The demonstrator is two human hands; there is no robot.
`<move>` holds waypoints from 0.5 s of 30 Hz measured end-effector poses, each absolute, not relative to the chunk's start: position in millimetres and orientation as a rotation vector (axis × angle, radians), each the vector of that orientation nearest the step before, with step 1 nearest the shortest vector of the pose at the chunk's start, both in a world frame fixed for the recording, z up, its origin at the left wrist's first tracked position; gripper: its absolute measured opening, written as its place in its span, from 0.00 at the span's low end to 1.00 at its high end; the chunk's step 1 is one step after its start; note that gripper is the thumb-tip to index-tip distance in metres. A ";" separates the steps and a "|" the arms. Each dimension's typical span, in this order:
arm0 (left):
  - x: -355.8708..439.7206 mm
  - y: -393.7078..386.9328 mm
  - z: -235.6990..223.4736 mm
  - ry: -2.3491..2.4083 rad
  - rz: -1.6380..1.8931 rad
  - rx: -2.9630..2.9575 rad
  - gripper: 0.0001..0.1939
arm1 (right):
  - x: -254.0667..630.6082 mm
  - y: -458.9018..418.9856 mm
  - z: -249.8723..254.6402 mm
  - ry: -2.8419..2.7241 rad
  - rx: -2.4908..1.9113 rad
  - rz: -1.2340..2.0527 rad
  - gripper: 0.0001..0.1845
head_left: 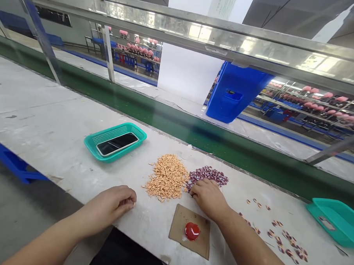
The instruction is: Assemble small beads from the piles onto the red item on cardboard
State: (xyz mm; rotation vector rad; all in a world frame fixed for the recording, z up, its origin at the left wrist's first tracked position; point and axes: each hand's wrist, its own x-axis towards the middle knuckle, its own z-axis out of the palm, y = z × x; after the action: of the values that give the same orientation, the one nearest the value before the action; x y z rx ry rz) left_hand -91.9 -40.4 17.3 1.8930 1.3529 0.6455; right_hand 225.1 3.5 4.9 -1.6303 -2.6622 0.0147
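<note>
Factory floor, long white table (48, 115) w/ a green conveyor belt (154, 116) running along its far side under a steel rail (199, 35). Blue crate (234, 92) sits up against the rail, far right, w/ racks of pink items (319, 103) beyond.

On my feed, a heap of small peach pieces (166, 178) lies mid-table, w/ a pile of maroon-and-white pieces (207, 176) just right of it. Right hand (209, 199) is open over the near edge of the maroon pile, fingers down on the pieces, no clear grip. Left hand (109, 205) is curled closed near the table edge, left of the peach heap; can't tell if the fingertips pinch anything.

Cardboard square (178, 226) w/ a red blob (192, 231) lies near, b/w the hands. Teal basket (115, 139) holds a phone (117, 144), far left. Loose bits (283, 240) are scattered right, by a teal tray (334, 221).

My read: step in hand is working the maroon pile; next move calls for a clean fingertip pick, clear of the peach heap.
</note>
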 end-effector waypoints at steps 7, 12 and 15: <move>-85.1 -44.1 2.1 1.452 0.281 2.183 0.10 | 229.9 2.9 8.8 -2.667 -1.670 0.033 0.09; -86.3 -43.3 1.4 1.411 0.209 2.264 0.15 | 227.2 0.8 8.5 -2.699 -1.658 0.018 0.08; -87.2 -41.2 6.1 1.397 0.170 2.297 0.17 | 223.2 1.1 4.9 -2.725 -1.648 0.007 0.07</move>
State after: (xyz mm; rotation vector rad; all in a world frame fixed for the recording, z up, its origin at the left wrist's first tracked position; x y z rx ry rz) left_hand -87.2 -41.2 6.1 2.2972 1.3968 0.1703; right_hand 223.2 1.1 4.9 -1.6478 -2.7246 0.0065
